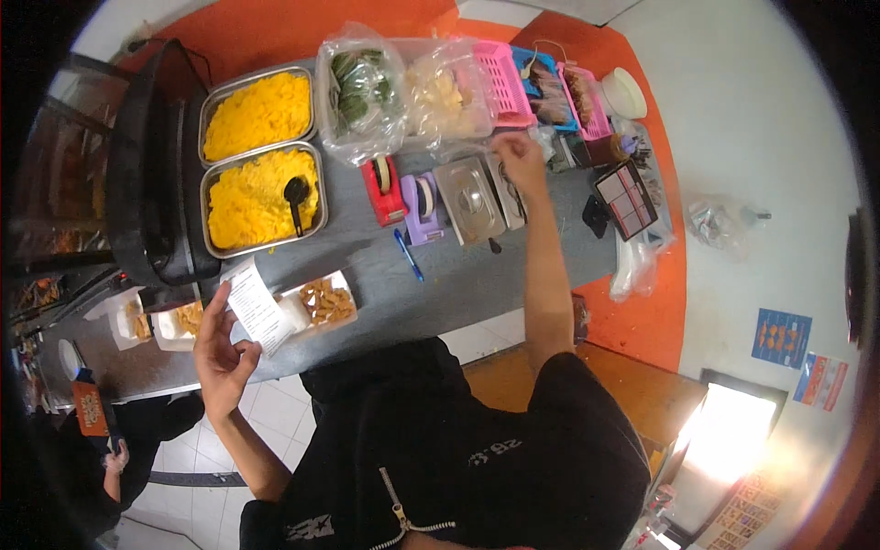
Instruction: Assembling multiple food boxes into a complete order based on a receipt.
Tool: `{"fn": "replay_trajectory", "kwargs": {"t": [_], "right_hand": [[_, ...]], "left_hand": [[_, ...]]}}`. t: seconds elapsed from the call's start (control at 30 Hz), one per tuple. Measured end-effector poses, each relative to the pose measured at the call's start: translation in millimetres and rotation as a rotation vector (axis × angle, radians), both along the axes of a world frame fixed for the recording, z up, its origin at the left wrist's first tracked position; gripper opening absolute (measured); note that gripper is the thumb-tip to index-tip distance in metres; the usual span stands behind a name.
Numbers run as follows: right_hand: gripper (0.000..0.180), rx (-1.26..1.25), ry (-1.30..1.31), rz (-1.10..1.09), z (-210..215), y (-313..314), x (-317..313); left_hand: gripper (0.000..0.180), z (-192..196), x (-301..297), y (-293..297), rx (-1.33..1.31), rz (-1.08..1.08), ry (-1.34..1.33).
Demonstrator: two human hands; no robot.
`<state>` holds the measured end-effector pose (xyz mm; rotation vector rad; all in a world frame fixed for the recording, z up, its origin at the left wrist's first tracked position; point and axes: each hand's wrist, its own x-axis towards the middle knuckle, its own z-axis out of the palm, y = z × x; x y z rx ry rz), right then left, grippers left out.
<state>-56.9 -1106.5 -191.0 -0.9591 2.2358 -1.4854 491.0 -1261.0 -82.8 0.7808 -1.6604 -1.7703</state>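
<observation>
My left hand (226,353) holds a white printed paper slip (257,310) between its fingers, over the front edge of the counter. Under the slip is a paper food tray (344,319) with white rice and browned fried pieces. My right hand (521,165) is stretched across the counter, its fingers curled together beside the near edge of a pink basket (505,87) and a clear bag of pale food (445,96). What its fingertips grip, if anything, is too small to make out. Below that wrist lies a narrow metal container (506,194).
Two steel pans of yellow food (316,197) stand left, a black spoon (295,194) in one. Mid-counter are a red tape dispenser (385,197), a purple one (424,215), a blue pen (409,255) and a lidded metal container (469,200). A co-worker's gloved hand (116,456) shows lower left.
</observation>
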Motion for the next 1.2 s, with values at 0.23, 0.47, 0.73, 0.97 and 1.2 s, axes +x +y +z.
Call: {"fn": "replay_trajectory", "kwargs": {"t": [0.23,0.47,0.73,0.97,1.2], "right_hand": [[0.020,0.496,0.556,-0.385,-36,-2,-209],[0.034,1.088,0.825,0.174,-33,-61,-271],[0.048,0.870,0.673,0.258,-70,-42,-367],[0.042,0.723,0.617,0.279,-41,-42,-367],[0.035,0.555,0.576,0.280,-6,-64,-346]], "left_hand": [[0.079,9,-59,52,0.110,0.105,-0.138],[0.080,19,-106,99,0.250,0.154,-0.284],[0.080,25,-124,112,0.239,0.209,-0.328],[0.081,29,-119,115,0.251,0.250,-0.377],[0.082,34,-95,129,0.302,0.332,-0.361]]}}
